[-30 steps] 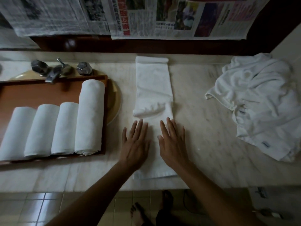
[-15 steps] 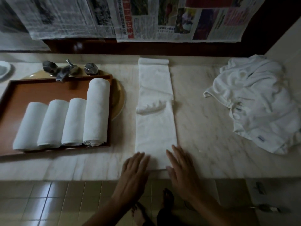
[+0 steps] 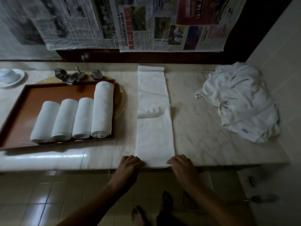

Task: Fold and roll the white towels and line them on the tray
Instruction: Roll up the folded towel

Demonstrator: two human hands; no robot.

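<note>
A white towel point(image 3: 154, 121), folded into a long narrow strip, lies on the marble counter and runs from the back wall to the front edge. My left hand point(image 3: 130, 165) grips its near left corner with curled fingers. My right hand point(image 3: 180, 163) grips the near right corner the same way. To the left, a brown wooden tray point(image 3: 21, 110) holds several rolled white towels point(image 3: 73, 118) lined side by side, the rightmost one longer than the others.
A heap of loose white towels point(image 3: 239, 100) lies at the counter's right end against the wall. A metal tap point(image 3: 76, 75) and a yellow basin rim point(image 3: 122, 98) sit behind the tray; a white dish point(image 3: 9, 77) is far left. Newspapers hang on the wall.
Both hands slid down the strip from its middle to the near end at the counter's edge, and their flat fingers have curled onto the two near corners.
</note>
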